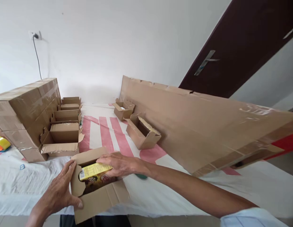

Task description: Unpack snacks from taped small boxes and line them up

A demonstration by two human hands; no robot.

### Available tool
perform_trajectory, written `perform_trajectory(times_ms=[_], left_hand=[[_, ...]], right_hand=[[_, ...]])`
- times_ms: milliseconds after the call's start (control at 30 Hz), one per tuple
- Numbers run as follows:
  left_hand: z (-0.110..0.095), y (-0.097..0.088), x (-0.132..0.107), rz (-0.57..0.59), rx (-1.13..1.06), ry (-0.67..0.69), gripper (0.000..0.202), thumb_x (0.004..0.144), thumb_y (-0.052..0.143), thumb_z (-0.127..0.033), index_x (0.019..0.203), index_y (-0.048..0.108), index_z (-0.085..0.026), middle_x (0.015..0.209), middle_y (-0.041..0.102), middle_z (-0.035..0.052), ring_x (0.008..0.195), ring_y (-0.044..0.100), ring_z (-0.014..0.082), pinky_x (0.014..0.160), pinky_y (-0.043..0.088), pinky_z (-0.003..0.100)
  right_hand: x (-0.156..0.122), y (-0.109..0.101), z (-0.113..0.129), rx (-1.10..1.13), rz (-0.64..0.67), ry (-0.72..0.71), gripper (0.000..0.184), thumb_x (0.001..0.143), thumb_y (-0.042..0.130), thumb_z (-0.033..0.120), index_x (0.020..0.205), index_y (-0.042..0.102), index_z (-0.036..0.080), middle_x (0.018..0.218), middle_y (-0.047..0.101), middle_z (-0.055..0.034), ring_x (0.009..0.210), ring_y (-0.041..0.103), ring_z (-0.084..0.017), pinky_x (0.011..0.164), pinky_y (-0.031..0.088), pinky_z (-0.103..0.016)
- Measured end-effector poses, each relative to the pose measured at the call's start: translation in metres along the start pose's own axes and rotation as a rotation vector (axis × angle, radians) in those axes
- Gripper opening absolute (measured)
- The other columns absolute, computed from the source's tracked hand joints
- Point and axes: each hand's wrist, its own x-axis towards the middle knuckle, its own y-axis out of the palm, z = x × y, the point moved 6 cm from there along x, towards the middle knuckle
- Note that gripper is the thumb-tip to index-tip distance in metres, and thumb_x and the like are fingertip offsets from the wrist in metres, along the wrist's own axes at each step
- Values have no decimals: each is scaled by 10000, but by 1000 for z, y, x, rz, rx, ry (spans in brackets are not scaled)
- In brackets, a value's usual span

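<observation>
An opened cardboard box [101, 200] with its flaps spread lies at the near edge of the table. Inside it, slightly tilted, is a yellow printed carton [93, 171] with a barcode on one end. My right hand [121, 164] reaches over from the right, its fingers closed on the carton's right end. At the box's left side, my left hand [59, 186] grips the wall and flap, thumb on the near flap and fingers at the far left corner. The carton's lower part is hidden inside the box.
Taped cardboard boxes [30, 110] form a wall at left, with several open boxes [65, 134] beside it. Two open boxes [143, 132] stand by a long cardboard panel [196, 123] at right. A yellow-orange roll [2, 144] lies far left.
</observation>
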Motion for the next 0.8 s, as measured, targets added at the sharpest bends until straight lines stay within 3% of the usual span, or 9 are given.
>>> perform_trajectory(times_ms=[167, 333, 500, 667, 800], left_hand=[[0, -12, 1, -50, -11, -35, 1209, 729, 909, -467, 1734, 266, -274, 1780, 314, 162, 1607, 365, 426, 1294, 367, 568], [-4, -23, 11, -135, -37, -24, 1090, 778, 874, -502, 1701, 353, -249, 1736, 404, 173, 1603, 380, 413, 1297, 346, 591], [-26, -36, 19, -180, -130, -20, 948, 801, 859, -473, 1640, 469, -266, 1676, 508, 149, 1544, 474, 410, 1260, 396, 606], [-55, -45, 31, -227, -378, 30, 808, 796, 869, -413, 1539, 595, -248, 1520, 670, 137, 1333, 668, 379, 1120, 549, 531], [-52, -46, 42, -305, -628, 10, 827, 787, 898, -456, 1526, 599, -237, 1341, 763, 134, 1215, 726, 344, 1048, 589, 464]], right_hand=[[-19, -26, -6, 432, -255, -22, 560, 889, 744, 381, 1409, 669, 189, 1312, 737, -125, 1132, 708, -286, 919, 574, -380], [-18, -33, -27, 874, -417, -25, 608, 843, 822, 461, 1366, 680, 186, 1178, 786, -83, 1042, 758, -265, 891, 637, -402], [-8, -33, -32, 1014, -477, -52, 645, 799, 875, 512, 1317, 702, 170, 1067, 803, -73, 971, 771, -263, 841, 647, -396], [1, -39, -35, 1111, -587, -79, 640, 760, 899, 542, 1250, 706, 178, 983, 780, -40, 860, 753, -225, 774, 632, -358], [8, -50, -36, 1150, -622, -79, 698, 752, 897, 595, 1269, 653, 197, 915, 738, -3, 774, 729, -193, 663, 608, -304]])
